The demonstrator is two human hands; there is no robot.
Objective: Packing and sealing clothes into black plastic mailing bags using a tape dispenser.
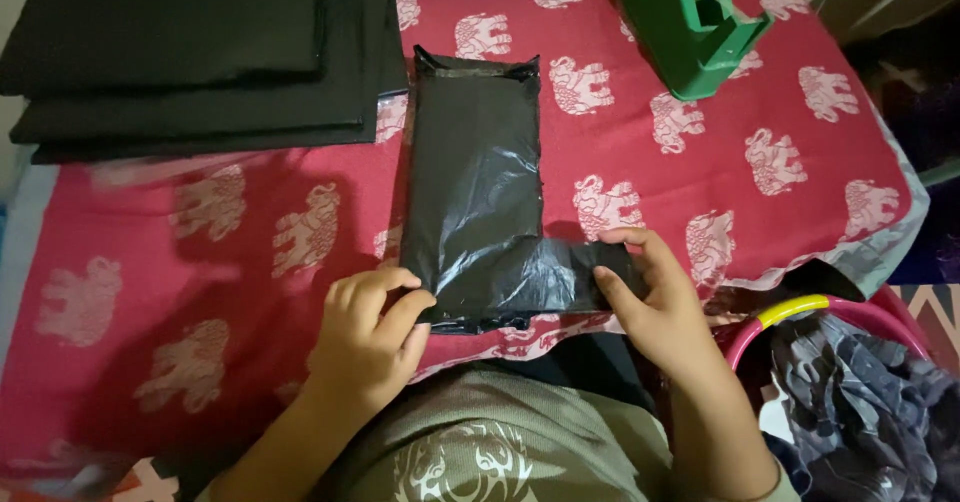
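The black plastic package (pixel 473 187), a flat, glossy, bag-wrapped rectangle, lies lengthwise on a red cloth (pixel 200 232) printed with pale elephants, its near end close to the table edge in front of the person. The left hand (pixel 372 337) is curled at the package's near left corner, thumb and fingertips pressing on the plastic there. The right hand (pixel 655 297) pinches the end of a black plastic flap (pixel 585 267) that sticks out sideways from the package's near right side, thumb underneath and fingers on top, holding it stretched flat over the cloth. At the far end of the package the plastic bunches into a crinkled lip. To the far left sits a stack of folded black sheets (pixel 190 52), its corner just beside the package. A green tape dispenser (pixel 690 22) stands at the far right, well apart from both hands. Beside the right forearm, off the table, a pink-rimmed basket (pixel 800 312) holds dark crumpled fabric.
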